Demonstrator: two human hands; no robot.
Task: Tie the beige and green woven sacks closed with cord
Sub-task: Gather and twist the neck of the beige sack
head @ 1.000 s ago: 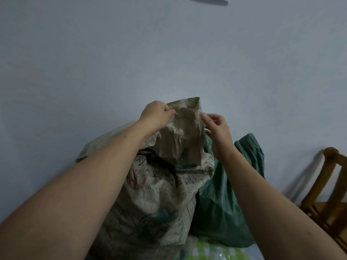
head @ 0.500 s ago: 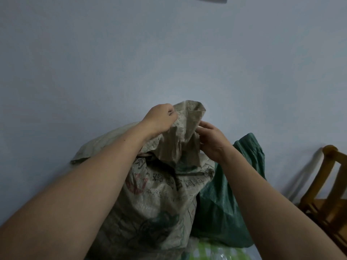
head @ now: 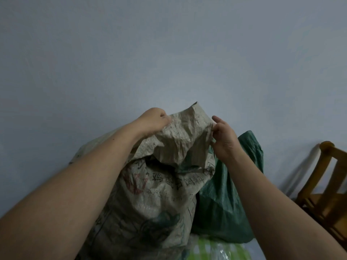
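Your left hand (head: 153, 121) grips the beige sack (head: 159, 196) at its top, fingers curled in fabric. Right hand (head: 225, 139) pinches the opp. edge, prob. to bunch the mouth into a neck for tying. Sack stands by the wall (head: 169, 53), green sack (head: 221, 203) touching its right. No cord visible.

The scene is dim, with a flat bluish cast over the wall (head: 169, 53). The wooden chair (head: 326, 184) at the right throws a soft shadow leftward on the wall, so light comes from the right. Wide-angle stretch swells the near forearms (head: 65, 194). Print on the beige sack (head: 159, 194) looks soft; the green-checked plastic (head: 216, 248) shows slight glare.
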